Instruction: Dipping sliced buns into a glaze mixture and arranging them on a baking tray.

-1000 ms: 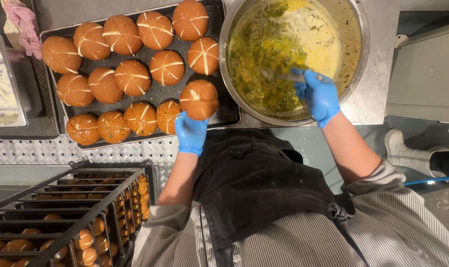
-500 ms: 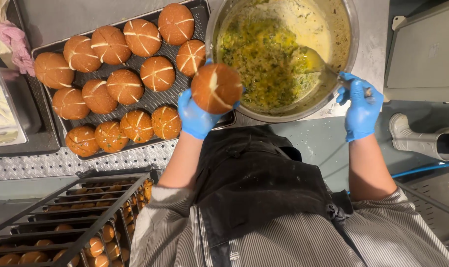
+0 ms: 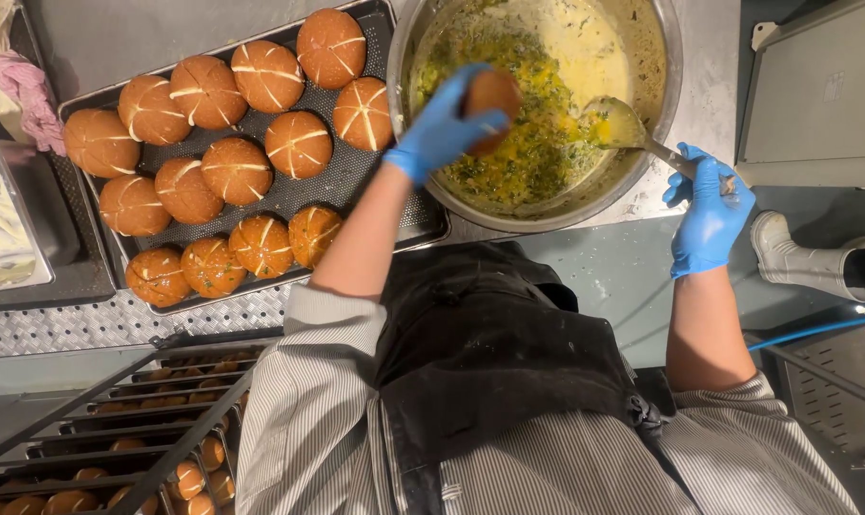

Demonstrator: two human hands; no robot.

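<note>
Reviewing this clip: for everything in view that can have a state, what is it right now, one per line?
Left hand: gloved, holding the bun over the bowl.
Bun: lifted, in the left hand.
Right hand: gloved, gripping the ladle handle.
Ladle: cup dipped in the mix.
Bowl: part-filled with yellow-green herb mix.
Tray: loaded with scored buns, some glazed.

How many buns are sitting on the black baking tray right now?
12 buns on the black tray: two top right, three behind, four in the middle, three glazed nearest the person. The left hand holds another over the bowl; none looks hidden.
</note>
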